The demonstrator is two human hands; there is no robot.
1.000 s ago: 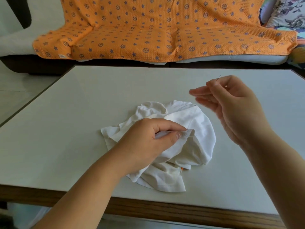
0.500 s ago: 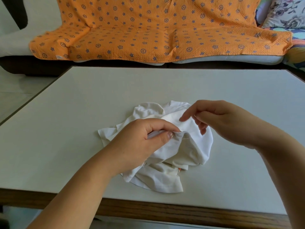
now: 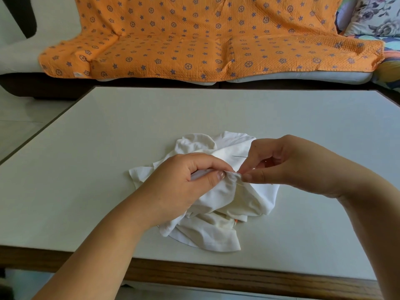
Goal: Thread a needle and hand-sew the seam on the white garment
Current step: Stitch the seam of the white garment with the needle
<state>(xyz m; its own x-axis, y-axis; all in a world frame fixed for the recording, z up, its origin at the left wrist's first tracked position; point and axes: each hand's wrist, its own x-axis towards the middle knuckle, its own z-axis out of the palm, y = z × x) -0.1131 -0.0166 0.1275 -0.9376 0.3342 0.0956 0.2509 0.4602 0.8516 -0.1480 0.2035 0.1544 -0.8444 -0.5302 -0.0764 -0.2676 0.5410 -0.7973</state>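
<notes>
A crumpled white garment (image 3: 218, 195) lies in the middle of the pale table (image 3: 91, 169). My left hand (image 3: 184, 187) pinches a raised fold of it between thumb and forefinger. My right hand (image 3: 290, 165) has its fingers closed, thumb and a fingertip touching the same fold just right of the left thumb. A thin dark needle (image 3: 239, 156) sticks out leftward from the right hand's fingers, above the cloth. The thread is too fine to make out. A small orange patch (image 3: 236, 221) peeks from under the garment.
The table has a wooden front edge (image 3: 216, 276) close to me. Beyond its far edge stands a sofa covered with an orange patterned blanket (image 3: 194, 40), with a floral cushion (image 3: 376, 16) at the far right.
My right hand has come down from above the table at the right and now touches the fold beside my left thumb. The needle pointed upward, now it lies level. The left hand kept its pinch.
</notes>
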